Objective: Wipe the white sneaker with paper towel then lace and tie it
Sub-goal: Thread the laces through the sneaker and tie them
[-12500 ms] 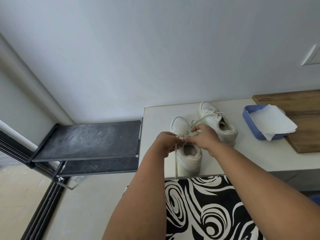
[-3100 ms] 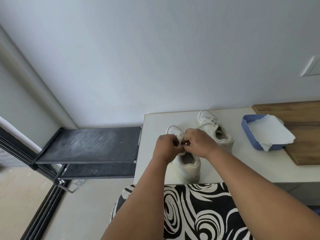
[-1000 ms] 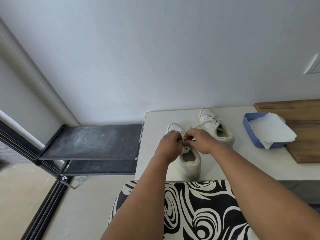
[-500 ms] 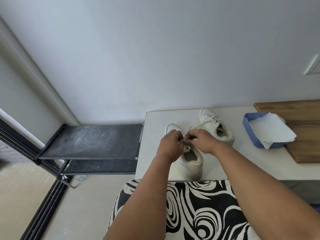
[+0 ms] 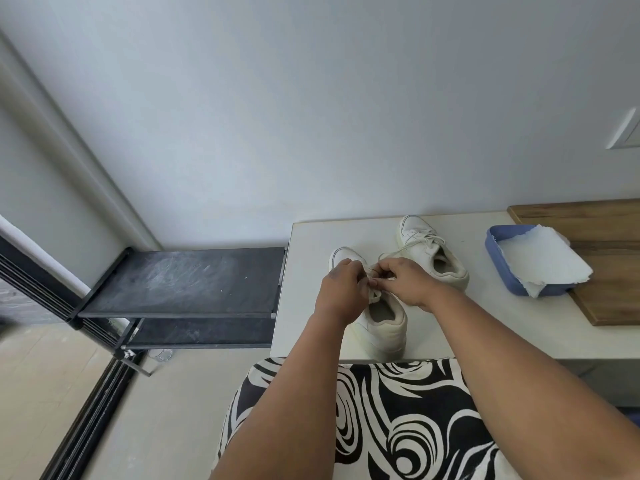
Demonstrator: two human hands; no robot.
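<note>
Both wrists angle inward over the near white leather sneaker (image 5: 379, 317): left hand (image 5: 341, 292) and right hand (image 5: 405, 280), fingers curled, pinch its white lace (image 5: 374, 295).

We see a black two-tier rack (image 5: 187, 282) standing left of the white table (image 5: 519, 327), its top shelf dusty with pale scuffs. A wooden board (image 5: 609, 271) lies along the table's right side, and a blue tray (image 5: 498, 268) overlaps its near edge. A black-and-white swirl-patterned fabric (image 5: 398, 420) (clothing, apparently) fills the lower foreground. A pale wall plate (image 5: 625, 129) sits at the far right.
</note>
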